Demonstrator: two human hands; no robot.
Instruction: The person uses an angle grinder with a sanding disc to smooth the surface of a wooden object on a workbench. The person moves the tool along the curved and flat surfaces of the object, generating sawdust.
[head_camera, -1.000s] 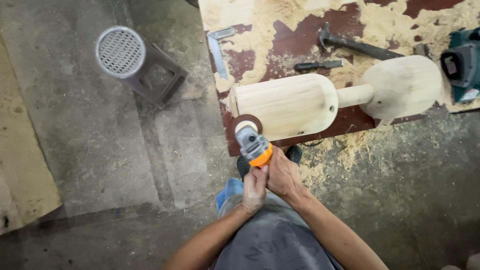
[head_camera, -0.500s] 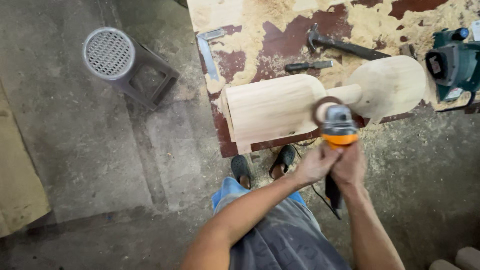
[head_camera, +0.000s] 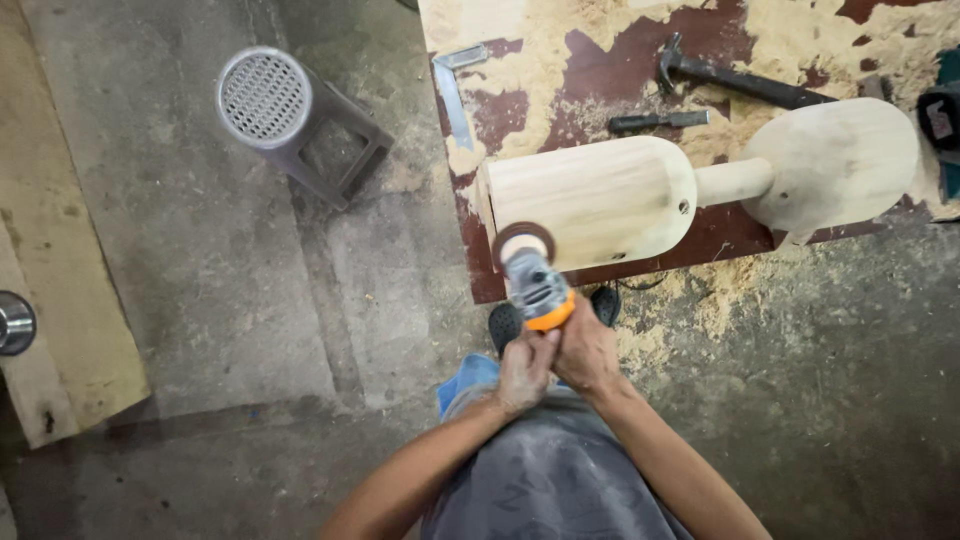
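Note:
Both my hands grip an orange and grey angle grinder (head_camera: 537, 286) close to my body. My left hand (head_camera: 523, 373) holds its rear and my right hand (head_camera: 586, 352) wraps beside it. The grinder's brown sanding disc (head_camera: 522, 240) touches the lower left corner of a pale wooden workpiece (head_camera: 590, 198). That piece is a rounded block joined by a short dowel (head_camera: 733, 181) to a round wooden paddle (head_camera: 838, 161). It lies on a dark red workbench (head_camera: 500, 110) covered in sawdust.
On the bench lie a metal square (head_camera: 455, 88), a hammer (head_camera: 735, 79), a chisel (head_camera: 660, 121) and a green power tool (head_camera: 941, 125) at the right edge. A grey stool with a mesh top (head_camera: 266, 98) stands on the concrete floor. A plywood sheet (head_camera: 55, 270) lies left.
The grinder swung from the dowel in the middle of the workpiece back to its lower left corner. Both hands moved left with it.

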